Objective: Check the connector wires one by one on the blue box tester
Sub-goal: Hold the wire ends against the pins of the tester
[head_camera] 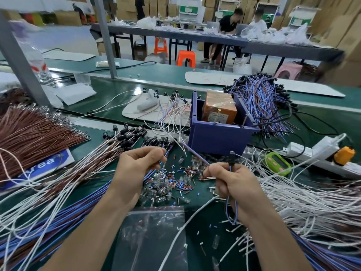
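Observation:
The blue box tester (pixel 218 137) stands on the green bench just beyond my hands, with an orange block (pixel 219 107) inside it. My right hand (pixel 234 184) grips a connector wire (pixel 233 208); its black connector head (pixel 232 157) sticks up above my fingers and the blue-purple leads loop down below my palm. Another thin purple wire (pixel 195 152) runs from that hand toward the box. My left hand (pixel 136 169) pinches the ends of blue wires (pixel 166 153) at about the same height, left of the box.
Piles of white, brown and blue wires cover the bench on both sides. Loose bulbs and cut sleeve bits (pixel 172 182) lie between my hands. A clear zip bag (pixel 152 235) lies near me. A white power strip (pixel 322 153) and green timer (pixel 276 163) sit right. People sit at a far table.

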`<control>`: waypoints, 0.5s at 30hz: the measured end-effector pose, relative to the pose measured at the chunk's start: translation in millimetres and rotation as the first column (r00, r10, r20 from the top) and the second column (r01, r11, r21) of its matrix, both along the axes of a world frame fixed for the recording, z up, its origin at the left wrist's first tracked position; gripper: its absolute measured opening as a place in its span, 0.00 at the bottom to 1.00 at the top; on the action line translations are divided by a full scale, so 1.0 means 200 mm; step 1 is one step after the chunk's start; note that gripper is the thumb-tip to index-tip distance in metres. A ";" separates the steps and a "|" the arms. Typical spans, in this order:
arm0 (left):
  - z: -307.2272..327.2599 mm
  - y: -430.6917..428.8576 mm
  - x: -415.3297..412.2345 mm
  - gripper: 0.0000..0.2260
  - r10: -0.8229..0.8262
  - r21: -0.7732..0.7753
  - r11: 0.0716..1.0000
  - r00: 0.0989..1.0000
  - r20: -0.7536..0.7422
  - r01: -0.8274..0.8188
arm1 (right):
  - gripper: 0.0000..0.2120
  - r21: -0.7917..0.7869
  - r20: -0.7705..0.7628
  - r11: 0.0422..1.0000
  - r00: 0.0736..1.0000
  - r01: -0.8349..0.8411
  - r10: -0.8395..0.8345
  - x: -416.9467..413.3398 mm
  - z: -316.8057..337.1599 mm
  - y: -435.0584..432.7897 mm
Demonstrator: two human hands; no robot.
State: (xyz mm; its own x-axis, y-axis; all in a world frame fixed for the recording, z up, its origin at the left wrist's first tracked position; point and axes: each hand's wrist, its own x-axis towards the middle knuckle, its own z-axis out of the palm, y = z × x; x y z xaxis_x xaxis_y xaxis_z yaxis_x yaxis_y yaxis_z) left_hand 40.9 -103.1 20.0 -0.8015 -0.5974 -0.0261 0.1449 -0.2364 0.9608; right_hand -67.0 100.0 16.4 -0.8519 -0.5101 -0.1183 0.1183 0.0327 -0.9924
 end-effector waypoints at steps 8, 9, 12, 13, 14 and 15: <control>0.03 0.31 -0.21 0.03 -0.108 -0.231 0.964 0.989 0.099 0.128 | 0.12 -0.072 -0.134 0.983 0.975 0.171 -0.180 0.03 0.02 -0.03; 0.05 0.34 -0.24 0.03 -0.090 -0.189 0.976 0.993 0.078 0.103 | 0.12 -0.084 -0.160 0.981 0.969 0.176 -0.188 0.04 0.02 -0.04; 0.10 0.39 -0.31 0.07 -0.088 -0.086 0.992 0.996 0.023 0.090 | 0.13 -0.150 -0.195 0.961 0.946 0.232 -0.258 0.03 0.03 -0.02; 0.12 0.40 -0.32 0.08 -0.110 -0.066 0.992 0.994 0.009 0.110 | 0.13 -0.165 -0.212 0.953 0.934 0.255 -0.287 0.03 0.04 -0.02; 0.12 0.41 -0.34 0.09 -0.126 -0.050 0.991 0.992 -0.001 0.126 | 0.14 -0.179 -0.227 0.944 0.922 0.277 -0.314 0.02 0.04 -0.01; 0.13 0.42 -0.35 0.08 -0.126 -0.038 0.991 0.992 -0.003 0.126 | 0.14 -0.194 -0.232 0.935 0.912 0.297 -0.338 0.02 0.04 -0.01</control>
